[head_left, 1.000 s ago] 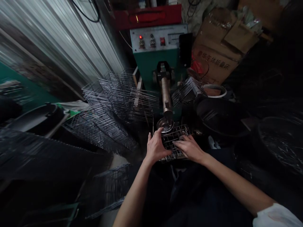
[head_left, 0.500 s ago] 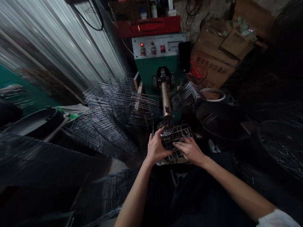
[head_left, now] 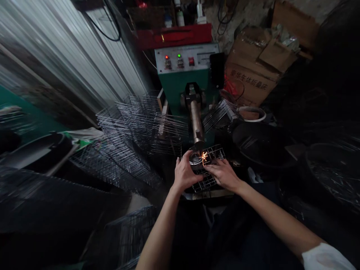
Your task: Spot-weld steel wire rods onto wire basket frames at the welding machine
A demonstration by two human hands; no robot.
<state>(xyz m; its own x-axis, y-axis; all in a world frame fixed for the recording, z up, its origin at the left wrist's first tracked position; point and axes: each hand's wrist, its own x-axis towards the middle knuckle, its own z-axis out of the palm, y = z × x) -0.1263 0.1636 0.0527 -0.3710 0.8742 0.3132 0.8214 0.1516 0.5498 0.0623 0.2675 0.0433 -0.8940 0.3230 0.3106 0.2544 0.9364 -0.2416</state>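
A small wire rack (head_left: pixel 209 180) lies under the tip of the metal arm (head_left: pixel 196 120) of a green machine (head_left: pixel 180 84). Orange sparks (head_left: pixel 204 156) fly at that tip, beside a round metal ring (head_left: pixel 194 159). My left hand (head_left: pixel 184 174) curves round the left side of the ring and rack, thumb and fingers wide apart. My right hand (head_left: pixel 223 174) rests on the rack's right side, its fingers together and gripping at the wires near the sparks. A red and a green lamp glow on the control panel (head_left: pixel 187 58).
Stacked wire racks (head_left: pixel 123 146) stand left of the machine. At the right are a black basin (head_left: pixel 261 144), a white-rimmed bowl (head_left: pixel 252 114) and a cardboard box (head_left: pixel 247 75). A phone (head_left: pixel 217 70) hangs beside the panel.
Sparks have appeared at the arm's tip, and the green lamp has come on. My right hand's fingers have moved slightly left, closer to the ring. My left hand has hardly moved.
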